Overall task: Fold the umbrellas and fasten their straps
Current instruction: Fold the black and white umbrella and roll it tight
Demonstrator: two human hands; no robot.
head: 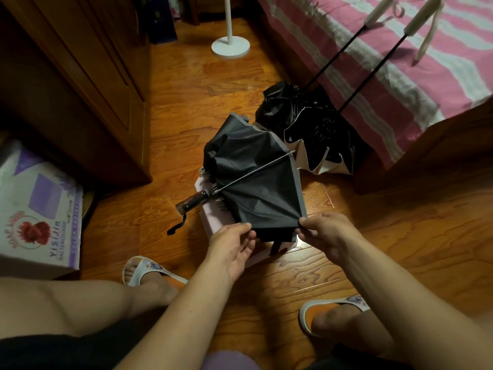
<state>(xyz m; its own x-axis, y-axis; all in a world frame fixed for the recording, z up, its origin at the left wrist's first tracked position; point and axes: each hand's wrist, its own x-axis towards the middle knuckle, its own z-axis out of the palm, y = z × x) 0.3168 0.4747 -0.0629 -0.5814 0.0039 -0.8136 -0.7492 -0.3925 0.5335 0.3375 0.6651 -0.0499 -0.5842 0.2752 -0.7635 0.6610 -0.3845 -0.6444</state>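
A white lamp base (230,45) stands on the wood floor (186,84). A cardboard box (37,209) sits beside a brown cupboard (80,76). A pink striped bed (400,62) is near.

There were three umbrellas in all: one dark grey fabric umbrella with a pale grey border (256,182), collapsed over a single pale pink box (213,220) on the wooden floor (186,84), and two black-lined, cream-handled umbrellas (314,129) leaning against the edge of the one pink-and-white striped bed (400,62). One printed cardboard carton (37,209) stood at the floor's left edge, one white round lamp base (230,46) at its far edge. Two bare hands, two orange-soled slippers (149,271).
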